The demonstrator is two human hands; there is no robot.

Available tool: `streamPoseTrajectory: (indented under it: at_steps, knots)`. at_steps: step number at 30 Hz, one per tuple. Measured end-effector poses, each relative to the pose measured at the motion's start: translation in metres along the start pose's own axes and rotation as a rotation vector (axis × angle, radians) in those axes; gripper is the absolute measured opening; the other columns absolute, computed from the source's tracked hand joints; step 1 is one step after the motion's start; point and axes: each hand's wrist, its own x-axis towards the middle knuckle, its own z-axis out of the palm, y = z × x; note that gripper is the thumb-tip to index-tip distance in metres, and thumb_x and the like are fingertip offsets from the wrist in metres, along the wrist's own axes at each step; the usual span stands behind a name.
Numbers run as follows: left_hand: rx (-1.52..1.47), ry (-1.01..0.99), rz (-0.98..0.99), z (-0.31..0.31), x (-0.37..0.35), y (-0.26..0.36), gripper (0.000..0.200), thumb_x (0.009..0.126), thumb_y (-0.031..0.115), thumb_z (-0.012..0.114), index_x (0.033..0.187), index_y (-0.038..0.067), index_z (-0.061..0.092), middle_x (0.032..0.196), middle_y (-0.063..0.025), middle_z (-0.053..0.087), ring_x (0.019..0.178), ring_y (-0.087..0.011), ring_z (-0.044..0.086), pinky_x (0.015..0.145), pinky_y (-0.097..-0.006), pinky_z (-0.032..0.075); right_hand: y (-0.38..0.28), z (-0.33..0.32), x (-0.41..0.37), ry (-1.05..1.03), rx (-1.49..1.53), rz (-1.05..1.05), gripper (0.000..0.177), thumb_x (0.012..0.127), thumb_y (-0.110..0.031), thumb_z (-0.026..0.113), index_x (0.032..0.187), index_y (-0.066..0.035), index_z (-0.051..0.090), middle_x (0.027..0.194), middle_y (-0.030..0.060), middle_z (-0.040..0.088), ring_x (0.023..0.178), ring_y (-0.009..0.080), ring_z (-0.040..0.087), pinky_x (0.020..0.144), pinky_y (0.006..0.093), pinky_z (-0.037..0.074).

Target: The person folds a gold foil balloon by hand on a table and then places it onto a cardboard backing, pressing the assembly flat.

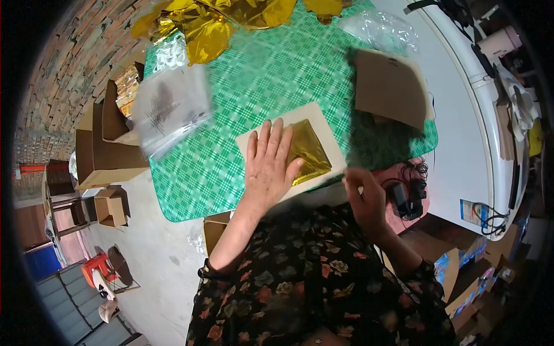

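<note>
My left hand (269,167) lies flat, fingers stretched out, over the left part of a cream-coloured card (316,115) and the edge of a folded gold foil piece (311,149) on it. Part of the foil is hidden beneath that hand. Just off the card's lower right corner, my right hand (367,202) is raised with its fingers curled in towards the thumb. Whether anything sits between those fingers cannot be made out. The card rests on a green checked tablecloth (242,92), close to my body.
Gold foil shapes (231,17) lie along the far edge. Clear plastic bags (173,106) are stacked at left, more clear plastic (381,29) at far right. A stack of brown cards (389,86) stands at right. Cardboard boxes (109,155) sit left; a white appliance (456,104) borders the right.
</note>
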Motion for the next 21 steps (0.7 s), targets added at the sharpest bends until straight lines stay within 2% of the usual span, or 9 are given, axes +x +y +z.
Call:
streamPoseTrajectory:
  at_steps: [1, 4, 5, 8, 9, 11, 15, 18, 21]
  knots:
    - [-0.009, -0.003, 0.001, 0.0, -0.007, 0.005, 0.072, 0.11, 0.046, 0.053, 0.167, 0.005, 0.039, 0.175, -0.019, 0.033, 0.161, -0.0408, 0.029, 0.131, -0.0592, 0.02, -0.01, -0.002, -0.011, -0.003, 0.075, 0.104, 0.018, 0.102, -0.01, 0.073, 0.118, -0.002, 0.068, 0.093, 0.0103, 0.072, 0.08, 0.0172, 0.068, 0.074, 0.0328, 0.055]
    - [-0.031, -0.024, 0.006, -0.004, -0.024, 0.019, 0.073, 0.11, 0.046, 0.053, 0.168, 0.004, 0.038, 0.175, -0.0195, 0.033, 0.162, -0.041, 0.028, 0.131, -0.0593, 0.019, -0.001, 0.013, -0.037, -0.235, 0.426, 0.417, 0.021, 0.104, -0.014, 0.071, 0.118, 0.0, 0.069, 0.093, 0.0063, 0.071, 0.084, 0.0113, 0.065, 0.074, 0.0326, 0.054]
    - [-0.036, -0.022, 0.013, -0.003, -0.029, 0.022, 0.073, 0.11, 0.046, 0.053, 0.168, 0.004, 0.038, 0.175, -0.0195, 0.032, 0.162, -0.041, 0.028, 0.132, -0.0592, 0.019, -0.007, 0.006, -0.041, -0.397, 0.456, 0.765, 0.029, 0.106, -0.024, 0.07, 0.12, 0.002, 0.069, 0.096, 0.0049, 0.071, 0.087, 0.0106, 0.062, 0.078, 0.032, 0.053]
    - [-0.062, -0.033, 0.002, -0.001, -0.036, 0.029, 0.073, 0.11, 0.046, 0.053, 0.168, 0.005, 0.038, 0.176, -0.0189, 0.031, 0.162, -0.0408, 0.028, 0.132, -0.0585, 0.018, 0.021, 0.045, -0.043, -0.526, 0.585, 0.43, 0.039, 0.106, -0.033, 0.07, 0.124, 0.002, 0.069, 0.099, 0.007, 0.072, 0.091, 0.0147, 0.063, 0.085, 0.0339, 0.053]
    - [-0.064, -0.043, -0.007, -0.001, -0.038, 0.031, 0.073, 0.11, 0.046, 0.053, 0.168, 0.005, 0.037, 0.176, -0.0188, 0.031, 0.163, -0.0406, 0.027, 0.132, -0.0582, 0.017, 0.039, 0.058, -0.051, -0.558, 0.564, 0.447, 0.048, 0.107, -0.041, 0.069, 0.127, 0.002, 0.069, 0.106, 0.0082, 0.074, 0.096, 0.0164, 0.064, 0.088, 0.0376, 0.053]
    - [-0.069, -0.045, -0.024, 0.002, -0.04, 0.033, 0.073, 0.111, 0.047, 0.05, 0.17, 0.008, 0.034, 0.178, -0.0177, 0.028, 0.165, -0.0387, 0.024, 0.134, -0.0571, 0.014, 0.037, 0.071, -0.05, -0.476, 0.542, 0.52, 0.048, 0.109, -0.039, 0.066, 0.134, 0.002, 0.067, 0.117, 0.0094, 0.072, 0.105, 0.0172, 0.062, 0.096, 0.0386, 0.052]
    - [-0.033, -0.101, -0.065, 0.013, -0.046, 0.035, 0.075, 0.113, 0.05, 0.043, 0.174, 0.011, 0.024, 0.183, -0.0127, 0.016, 0.169, -0.0331, 0.009, 0.137, -0.0536, 0.004, 0.038, 0.093, -0.054, -0.516, 0.496, 0.268, 0.059, 0.12, -0.029, 0.038, 0.167, 0.005, 0.03, 0.173, 0.0208, 0.032, 0.158, 0.0259, 0.033, 0.131, 0.0387, 0.025]
    - [-0.085, -0.173, -0.085, 0.003, -0.043, 0.036, 0.071, 0.116, 0.049, 0.033, 0.174, 0.01, 0.022, 0.183, -0.0125, 0.013, 0.169, -0.0323, 0.003, 0.137, -0.0515, -0.001, 0.052, 0.104, -0.054, -0.477, 0.345, 0.215, 0.063, 0.122, -0.035, 0.026, 0.169, 0.006, 0.022, 0.174, 0.0232, 0.03, 0.161, 0.0293, 0.029, 0.133, 0.0419, 0.022]
    - [-0.145, -0.178, -0.069, 0.003, -0.047, 0.033, 0.072, 0.117, 0.05, 0.032, 0.175, 0.01, 0.019, 0.183, -0.0131, 0.012, 0.169, -0.0328, 0.002, 0.136, -0.0512, -0.002, 0.026, 0.099, -0.045, -0.443, 0.521, 0.333, 0.069, 0.12, -0.041, 0.035, 0.171, 0.003, 0.021, 0.175, 0.0184, 0.03, 0.161, 0.0281, 0.029, 0.133, 0.0418, 0.022]
